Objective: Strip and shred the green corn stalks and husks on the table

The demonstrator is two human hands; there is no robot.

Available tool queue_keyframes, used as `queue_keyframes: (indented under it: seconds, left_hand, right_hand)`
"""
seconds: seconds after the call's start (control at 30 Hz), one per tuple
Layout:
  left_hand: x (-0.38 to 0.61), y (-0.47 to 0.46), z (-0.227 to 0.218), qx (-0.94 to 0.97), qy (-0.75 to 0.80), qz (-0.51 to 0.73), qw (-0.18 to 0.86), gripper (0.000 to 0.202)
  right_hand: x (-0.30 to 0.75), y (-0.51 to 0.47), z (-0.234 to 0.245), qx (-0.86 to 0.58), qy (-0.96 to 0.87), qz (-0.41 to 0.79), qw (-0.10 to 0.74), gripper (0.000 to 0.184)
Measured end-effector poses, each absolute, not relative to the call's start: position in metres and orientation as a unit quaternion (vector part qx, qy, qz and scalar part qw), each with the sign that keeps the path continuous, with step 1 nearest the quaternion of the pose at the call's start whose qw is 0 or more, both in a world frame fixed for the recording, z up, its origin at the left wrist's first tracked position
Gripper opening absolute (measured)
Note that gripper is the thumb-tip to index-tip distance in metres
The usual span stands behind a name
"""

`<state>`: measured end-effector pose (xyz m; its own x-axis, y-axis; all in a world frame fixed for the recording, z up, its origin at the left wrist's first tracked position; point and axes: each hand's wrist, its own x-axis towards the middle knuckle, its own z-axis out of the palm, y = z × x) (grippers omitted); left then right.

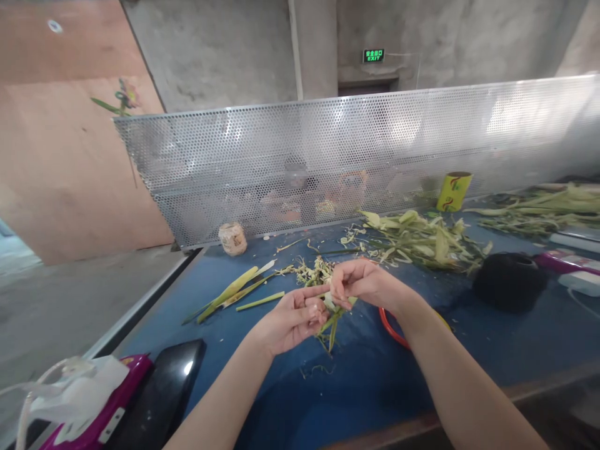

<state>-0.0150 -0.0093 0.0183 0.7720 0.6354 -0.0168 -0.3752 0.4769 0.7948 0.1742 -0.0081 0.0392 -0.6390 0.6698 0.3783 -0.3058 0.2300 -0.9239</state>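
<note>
My left hand (293, 317) and my right hand (360, 282) meet over the blue table (422, 356), both pinched on a small folded piece of green leaf strips (330, 315) whose ends hang down below my fingers. Just behind my hands lies a small heap of shredded leaf scraps (314, 272). Left of them a few long green leaf strips (234, 292) lie flat on the table.
A perforated metal screen (356, 156) stands across the back. A large leaf pile (422, 240), a yellow cup (453, 191), a twine roll (232, 238), a black round object (509, 281), a red ring (391, 328) and a purple device (107, 400) are around.
</note>
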Motion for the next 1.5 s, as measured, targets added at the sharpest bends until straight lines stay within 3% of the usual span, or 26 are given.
queue_keyframes:
  seconds: [0.3,0.47,0.57,0.73,0.9,1.1,1.37,1.5]
  left_hand:
    - [-0.015,-0.009,0.016,0.454,0.154,0.262,0.838,0.049]
    - [-0.018,-0.011,0.020,0.497,0.123,0.212,0.832,0.063]
    - [-0.017,-0.005,0.021,0.484,0.216,0.288,0.798,0.046]
    - [-0.017,0.002,0.023,0.448,0.235,0.309,0.806,0.039]
    - [-0.023,0.002,0.030,0.432,0.224,0.342,0.804,0.029]
    - [-0.024,0.003,0.028,0.479,0.207,0.362,0.773,0.014]
    - [-0.024,0.002,0.027,0.460,0.208,0.363,0.783,0.031]
    - [-0.023,0.003,0.024,0.423,0.218,0.378,0.794,0.032]
  right_hand:
    - [0.174,-0.002,0.033,-0.105,-0.657,0.634,0.394,0.018]
    - [0.185,0.001,0.036,-0.174,-0.676,0.562,0.445,0.020]
    - [0.183,0.004,0.034,-0.193,-0.685,0.551,0.435,0.017]
    - [0.176,0.006,0.030,-0.247,-0.687,0.518,0.445,0.019]
    - [0.165,-0.013,0.039,-0.308,-0.767,0.344,0.445,0.018]
    - [0.144,-0.031,0.039,-0.204,-0.870,0.087,0.440,0.023]
    - [0.134,-0.023,0.025,-0.195,-0.856,-0.141,0.457,0.018]
    - [0.131,-0.023,0.025,-0.171,-0.832,-0.157,0.504,0.014]
